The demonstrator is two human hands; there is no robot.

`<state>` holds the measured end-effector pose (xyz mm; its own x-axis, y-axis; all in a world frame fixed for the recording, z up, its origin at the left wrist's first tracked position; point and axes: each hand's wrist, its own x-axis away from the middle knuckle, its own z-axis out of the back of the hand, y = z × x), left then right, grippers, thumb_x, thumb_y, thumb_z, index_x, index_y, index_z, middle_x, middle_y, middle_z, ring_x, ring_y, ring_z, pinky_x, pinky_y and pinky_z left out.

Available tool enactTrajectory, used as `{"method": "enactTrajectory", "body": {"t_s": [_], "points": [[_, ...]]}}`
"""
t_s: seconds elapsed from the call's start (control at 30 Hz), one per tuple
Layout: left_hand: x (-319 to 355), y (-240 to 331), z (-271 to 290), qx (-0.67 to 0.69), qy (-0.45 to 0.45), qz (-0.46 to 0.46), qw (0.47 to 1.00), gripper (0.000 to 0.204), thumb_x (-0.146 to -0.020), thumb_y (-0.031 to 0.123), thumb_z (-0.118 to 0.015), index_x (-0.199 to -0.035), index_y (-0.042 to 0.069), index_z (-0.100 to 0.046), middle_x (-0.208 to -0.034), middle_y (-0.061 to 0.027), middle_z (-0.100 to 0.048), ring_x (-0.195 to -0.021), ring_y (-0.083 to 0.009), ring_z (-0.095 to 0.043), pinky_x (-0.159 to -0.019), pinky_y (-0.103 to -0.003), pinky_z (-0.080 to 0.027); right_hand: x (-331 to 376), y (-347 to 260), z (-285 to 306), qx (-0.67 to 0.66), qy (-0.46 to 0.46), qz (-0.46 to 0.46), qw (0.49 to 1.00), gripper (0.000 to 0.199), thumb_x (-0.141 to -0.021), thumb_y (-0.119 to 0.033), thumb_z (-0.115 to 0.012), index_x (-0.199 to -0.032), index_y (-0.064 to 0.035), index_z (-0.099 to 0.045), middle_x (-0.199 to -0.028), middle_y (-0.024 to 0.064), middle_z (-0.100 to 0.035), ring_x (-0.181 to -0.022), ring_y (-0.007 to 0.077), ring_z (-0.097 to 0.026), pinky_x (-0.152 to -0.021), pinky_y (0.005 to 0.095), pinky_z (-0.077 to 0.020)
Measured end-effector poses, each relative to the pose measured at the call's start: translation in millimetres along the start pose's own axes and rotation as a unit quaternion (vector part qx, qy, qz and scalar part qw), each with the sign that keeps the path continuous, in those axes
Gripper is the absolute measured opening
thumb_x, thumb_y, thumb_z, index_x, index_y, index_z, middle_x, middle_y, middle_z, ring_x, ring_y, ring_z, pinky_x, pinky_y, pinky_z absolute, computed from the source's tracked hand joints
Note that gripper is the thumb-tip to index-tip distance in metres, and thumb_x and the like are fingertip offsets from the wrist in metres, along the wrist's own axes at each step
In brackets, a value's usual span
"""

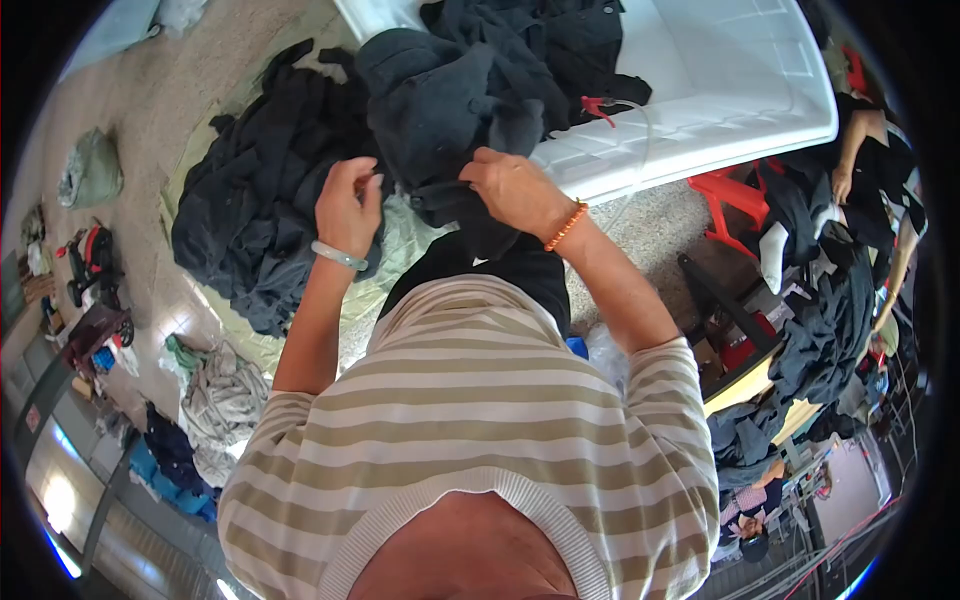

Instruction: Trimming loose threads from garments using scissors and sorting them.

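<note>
A dark, nearly black garment (425,100) hangs bunched over the near left edge of a white plastic tub (690,150). My right hand (518,192), wearing an orange bead bracelet, is closed on a lower fold of this garment. To its left, my left hand (348,208) has bent fingers with the thumb a little apart. It wears a pale bangle, and I see nothing held in it. A large heap of dark garments (255,190) lies on a pale sheet beside the left hand. More dark clothing (575,50) fills the left part of the tub.
A red clip (598,108) with a pale cord sits at the tub's rim. A red plastic stool (735,200) stands to the right. Farther right, another person (875,170) is beside piled dark clothing (825,330). Grey cloth (225,400) lies at the lower left.
</note>
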<state>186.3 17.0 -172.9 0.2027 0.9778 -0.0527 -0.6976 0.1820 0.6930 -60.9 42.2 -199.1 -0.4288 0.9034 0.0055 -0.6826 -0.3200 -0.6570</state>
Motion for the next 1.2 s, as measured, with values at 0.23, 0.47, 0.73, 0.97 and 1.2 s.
{"method": "enactTrajectory", "body": {"t_s": [0.23,0.47,0.73,0.97,1.2], "points": [[-46,23,-68,-0.188,-0.118,-0.136,0.966,0.034,-0.077,0.004,-0.065,-0.111,0.006,-0.056,-0.108,-0.0156,-0.052,-0.100,-0.0365,-0.055,-0.084,-0.042,-0.047,-17,3,11,0.087,0.010,-0.022,0.996,0.013,-0.070,-0.010,-0.058,-0.072,-0.0014,-0.068,-0.078,0.0194,-0.064,-0.073,0.0333,-0.066,-0.064,0.0416,-0.0536],[-46,34,-69,-0.206,-0.194,-0.137,0.949,0.016,-0.076,0.003,-0.063,-0.089,0.003,-0.053,-0.093,-0.0175,-0.053,-0.089,-0.0391,-0.055,-0.076,-0.046,-0.048,-6,7,4,0.046,0.029,0.004,0.999,0.014,-0.072,-0.009,-0.058,-0.081,0.0011,-0.060,-0.086,0.0162,-0.062,-0.078,0.0326,-0.064,-0.066,0.0403,-0.0534],[-51,-3,-74,0.279,-0.260,0.226,0.896,0.007,-0.083,0.002,-0.066,-0.081,0.004,-0.060,-0.072,-0.0015,-0.060,-0.057,-0.0101,-0.056,-0.050,-0.024,-0.046,-4,5,3,-0.014,0.042,0.045,0.998,0.016,-0.073,-0.009,-0.061,-0.087,-0.0005,-0.063,-0.089,0.0186,-0.062,-0.079,0.0347,-0.065,-0.068,0.0418,-0.0528],[-59,-26,-65,0.414,-0.305,0.328,0.792,0.007,-0.082,-0.001,-0.063,-0.084,0.006,-0.061,-0.071,-0.0009,-0.060,-0.058,-0.0113,-0.055,-0.050,-0.024,-0.042,-9,-23,11,0.054,0.079,0.004,0.995,0.018,-0.078,-0.012,-0.056,-0.092,-0.0006,-0.059,-0.080,0.0160,-0.061,-0.071,0.0318,-0.064,-0.061,0.0388,-0.0514],[-51,-28,-72,0.444,-0.295,0.308,0.788,0.006,-0.082,0.001,-0.063,-0.087,0.004,-0.062,-0.073,-0.0008,-0.060,-0.058,-0.0107,-0.053,-0.051,-0.022,-0.039,-14,-8,-12,0.075,0.101,0.040,0.991,0.016,-0.074,-0.016,-0.061,-0.082,-0.0015,-0.059,-0.078,0.0139,-0.060,-0.070,0.0301,-0.063,-0.064,0.0381,-0.0510]]}}
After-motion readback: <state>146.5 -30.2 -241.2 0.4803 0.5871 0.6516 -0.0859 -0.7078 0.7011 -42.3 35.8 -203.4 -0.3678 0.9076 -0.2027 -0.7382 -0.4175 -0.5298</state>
